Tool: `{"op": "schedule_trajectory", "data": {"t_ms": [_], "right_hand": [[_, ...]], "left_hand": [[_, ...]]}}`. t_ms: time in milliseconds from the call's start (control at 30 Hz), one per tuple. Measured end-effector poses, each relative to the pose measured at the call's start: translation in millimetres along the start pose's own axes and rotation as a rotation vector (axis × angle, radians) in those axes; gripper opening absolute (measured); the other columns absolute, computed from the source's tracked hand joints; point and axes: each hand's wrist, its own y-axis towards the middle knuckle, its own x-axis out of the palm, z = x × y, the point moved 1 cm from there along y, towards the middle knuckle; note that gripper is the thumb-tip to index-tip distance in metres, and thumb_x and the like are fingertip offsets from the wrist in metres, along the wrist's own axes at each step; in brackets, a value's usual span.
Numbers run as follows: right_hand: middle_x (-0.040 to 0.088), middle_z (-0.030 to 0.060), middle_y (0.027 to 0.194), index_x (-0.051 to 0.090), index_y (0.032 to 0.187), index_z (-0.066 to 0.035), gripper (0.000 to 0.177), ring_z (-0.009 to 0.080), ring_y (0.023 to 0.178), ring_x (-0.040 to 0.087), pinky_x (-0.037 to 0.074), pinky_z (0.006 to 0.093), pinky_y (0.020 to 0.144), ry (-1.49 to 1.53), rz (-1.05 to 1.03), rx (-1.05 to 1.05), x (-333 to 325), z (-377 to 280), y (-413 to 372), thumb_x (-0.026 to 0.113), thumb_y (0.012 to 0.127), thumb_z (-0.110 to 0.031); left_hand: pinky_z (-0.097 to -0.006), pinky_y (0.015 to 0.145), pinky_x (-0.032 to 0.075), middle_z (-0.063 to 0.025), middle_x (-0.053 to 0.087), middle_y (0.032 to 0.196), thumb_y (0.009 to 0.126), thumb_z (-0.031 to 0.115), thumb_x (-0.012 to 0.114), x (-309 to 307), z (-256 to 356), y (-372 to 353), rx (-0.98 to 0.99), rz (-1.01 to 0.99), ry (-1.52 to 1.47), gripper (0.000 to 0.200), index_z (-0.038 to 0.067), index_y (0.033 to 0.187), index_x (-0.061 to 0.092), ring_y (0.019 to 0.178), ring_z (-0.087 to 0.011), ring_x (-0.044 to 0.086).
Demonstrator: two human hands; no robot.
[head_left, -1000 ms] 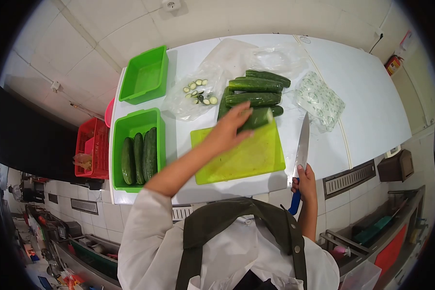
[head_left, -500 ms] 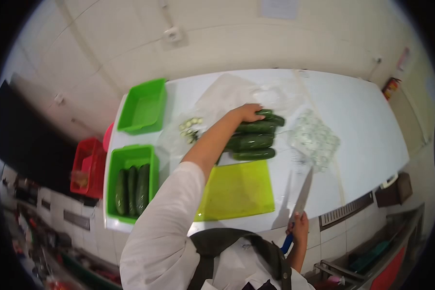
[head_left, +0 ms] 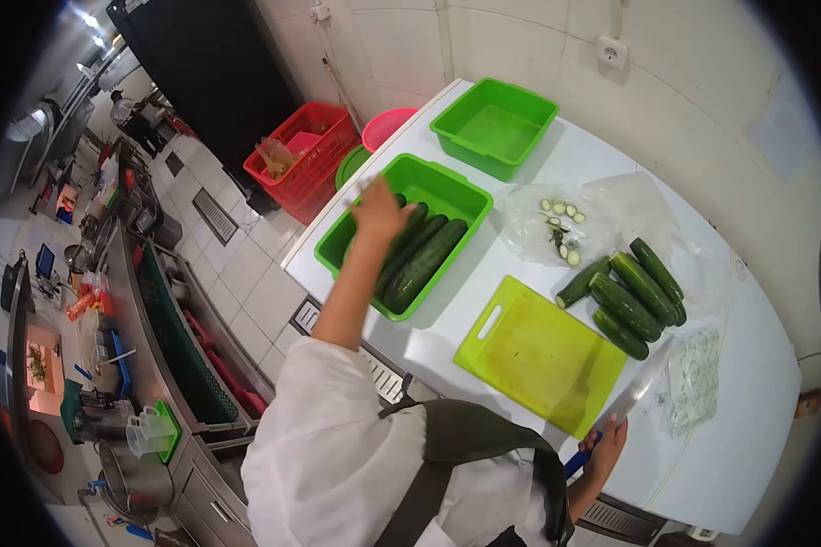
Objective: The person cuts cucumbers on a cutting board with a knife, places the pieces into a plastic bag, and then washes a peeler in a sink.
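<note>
My left hand (head_left: 380,211) is over the green bin (head_left: 472,239) at its left side, blurred, with its fingers apart above the dark green cucumbers (head_left: 426,264) lying inside. My right hand (head_left: 604,448) grips the blue handle of a knife (head_left: 639,387) by the table's front edge, its blade pointing away over the table. Between the hands lies a yellow-green cutting board (head_left: 547,351). Several more cucumbers (head_left: 625,305) are bunched beyond the board. Cut pale pieces (head_left: 564,211) rest on clear plastic (head_left: 520,228) behind it.
A second green bin (head_left: 497,123) stands at the table's back left. Patterned plastic (head_left: 693,378) lies to the right. Beside the table are a red crate (head_left: 310,182) and a pink tub (head_left: 388,128). Far left, a person (head_left: 137,118) stands past a long counter (head_left: 169,365).
The view has swung left. My left hand has gone from the cucumber pile to the green bin. The knife is still in my right hand.
</note>
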Motion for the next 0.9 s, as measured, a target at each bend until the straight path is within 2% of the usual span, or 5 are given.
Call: {"op": "schedule_trajectory", "data": {"t_ms": [133, 333, 500, 667, 900], "right_hand": [[0.035, -0.0005, 0.052, 0.040, 0.103, -0.011, 0.018, 0.0078, 0.039, 0.034, 0.030, 0.0218, 0.035, -0.024, -0.171, -0.061, 21.7, -10.6, 6.5, 0.045, 0.093, -0.026], [0.037, -0.0011, 0.052, 0.043, 0.103, -0.011, 0.019, 0.0062, 0.039, 0.034, 0.031, 0.0214, 0.034, -0.097, -0.062, -0.024, 21.7, -15.7, -13.3, 0.047, 0.092, -0.026], [0.041, -0.0014, 0.057, 0.043, 0.117, -0.008, 0.028, 0.0056, 0.041, 0.036, 0.034, 0.0212, 0.035, -0.161, -0.036, -0.033, 8.2, -2.9, -15.8, 0.046, 0.092, -0.020], [0.054, 0.0294, 0.074, 0.041, 0.091, 0.002, 0.016, 0.0495, 0.075, 0.051, 0.040, 0.0503, 0.060, -0.807, 0.055, -0.373, 17.4, 31.4, -4.2, 0.044, 0.090, -0.014], [0.055, 0.0293, 0.074, 0.042, 0.095, 0.001, 0.016, 0.0474, 0.075, 0.053, 0.040, 0.0510, 0.061, -0.875, -0.117, -0.199, 39.4, 51.9, -15.3, 0.042, 0.092, -0.015]], "left_hand": [[-0.0656, 0.100, 0.018, -0.0182, 0.019, 0.145, 0.075, 0.042, 0.065, 26.9, -46.7, -20.6, 0.097, -0.125, 0.111, 0.072, 0.000, 0.127, 0.037, 0.136, -0.0325, 0.013], [-0.0413, 0.081, 0.045, -0.0198, 0.053, 0.109, 0.075, 0.023, 0.068, -12.7, -20.0, -70.3, 0.402, 0.254, -0.376, 0.062, -0.002, 0.124, 0.040, 0.099, -0.0355, 0.052], [-0.0414, 0.081, 0.042, -0.0170, 0.054, 0.105, 0.074, 0.024, 0.068, -58.2, 87.2, -155.3, 0.960, -0.159, -0.641, 0.062, 0.006, 0.127, 0.042, 0.096, -0.0337, 0.052], [-0.0398, 0.073, 0.041, -0.0102, 0.052, 0.101, 0.073, 0.026, 0.067, 30.5, 138.0, -225.5, 1.294, -0.348, -0.323, 0.064, 0.012, 0.130, 0.041, 0.091, -0.0274, 0.052], [-0.0384, 0.071, 0.041, -0.0090, 0.052, 0.101, 0.073, 0.027, 0.067, 37.5, 143.6, -229.2, 1.294, -0.364, -0.259, 0.061, 0.010, 0.126, 0.043, 0.089, -0.0255, 0.052]]}}
